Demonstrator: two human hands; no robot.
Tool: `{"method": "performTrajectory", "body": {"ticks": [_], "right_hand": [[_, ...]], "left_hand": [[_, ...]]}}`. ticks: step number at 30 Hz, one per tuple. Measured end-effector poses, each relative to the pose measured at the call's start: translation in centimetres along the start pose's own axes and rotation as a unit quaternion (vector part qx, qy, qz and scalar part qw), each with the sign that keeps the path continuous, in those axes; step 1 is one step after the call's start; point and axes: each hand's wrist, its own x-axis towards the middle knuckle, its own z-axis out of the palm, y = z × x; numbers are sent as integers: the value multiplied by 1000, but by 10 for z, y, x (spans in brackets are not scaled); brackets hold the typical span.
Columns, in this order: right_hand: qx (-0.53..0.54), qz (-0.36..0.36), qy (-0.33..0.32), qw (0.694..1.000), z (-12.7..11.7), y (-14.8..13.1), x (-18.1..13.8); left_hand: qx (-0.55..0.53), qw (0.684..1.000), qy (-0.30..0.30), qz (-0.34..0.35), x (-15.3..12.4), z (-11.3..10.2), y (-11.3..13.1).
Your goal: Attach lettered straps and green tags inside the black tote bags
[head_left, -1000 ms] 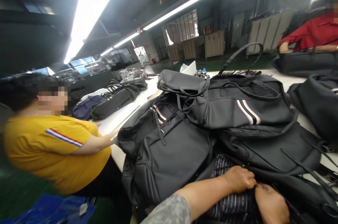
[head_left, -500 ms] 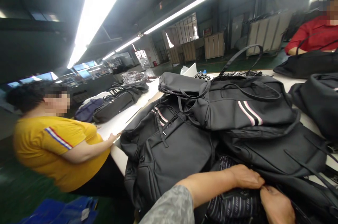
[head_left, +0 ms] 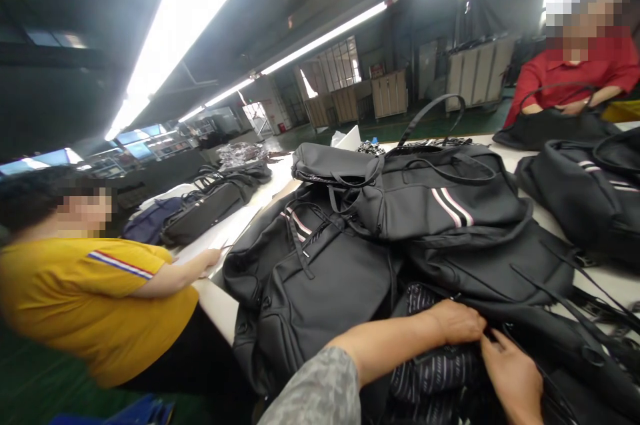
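Note:
My left hand (head_left: 459, 322) reaches in from a grey camouflage sleeve, its fingers closed on the opening edge of a black bag (head_left: 555, 351). My right hand (head_left: 514, 371) pinches at the same edge, its fingertips almost meeting those of the left. Below the hands bulges the bag's dark lining (head_left: 435, 371), patterned with pale stripes. What exactly lies between the fingertips is too small to make out. Beside my left forearm rests another black bag (head_left: 330, 298), and beyond the hands lies a black handbag with pink-and-white stripes (head_left: 450, 205).
At the left a co-worker in a yellow shirt (head_left: 100, 298) stands by the white table (head_left: 217, 301). Across it, at the right, a person in red (head_left: 545, 81) handles a black bag (head_left: 550, 130). More black bags (head_left: 580, 198) lie at the right. Beige carts (head_left: 390, 95) stand behind.
The view has swung right, so more of the person in red shows. My right hand's thumb and forefinger have shifted at the bag edge; my left keeps its grip.

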Motion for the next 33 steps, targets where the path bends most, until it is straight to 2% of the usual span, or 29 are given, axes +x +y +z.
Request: {"method": "performTrajectory", "body": {"ticks": [2, 5, 8, 11, 15, 17, 20, 22, 25, 29, 31, 33], "right_hand": [[58, -22, -5, 998, -4, 0, -6], [145, -36, -5, 989, -12, -6, -26], [217, -22, -3, 976, -17, -16, -36], [263, -16, 0, 965, -17, -16, -29], [307, -3, 9, 952, -13, -14, -30], [370, -4, -3, 929, -10, -14, -32], [491, -4, -16, 871, -9, -13, -33], [519, -13, -16, 854, -11, -12, -34], [491, -37, -15, 870, -15, -10, -37], [441, -72, -26, 894, -22, -10, -45], [426, -82, -27, 900, -24, -12, -48], [409, -102, -16, 907, -26, -14, -51]], "left_hand": [[-5, 999, -24, -30, -5, -16, 7], [-14, 998, -43, -40, -11, -29, 15], [-23, 997, -65, -38, -8, -30, 10], [-27, 995, -88, -27, 5, -26, -1], [-22, 995, -101, -13, 5, -35, -4], [-24, 995, -100, -16, -3, -43, -1], [-46, 994, -89, -31, -18, -53, 0], [-65, 994, -76, -43, -30, -59, -4], [-141, 985, -34, -91, -52, -64, -11], [-323, 925, 45, -196, -79, -58, -8], [-355, 908, 64, -212, -86, -51, 1], [-352, 909, 77, -212, -87, -46, 12]]}}
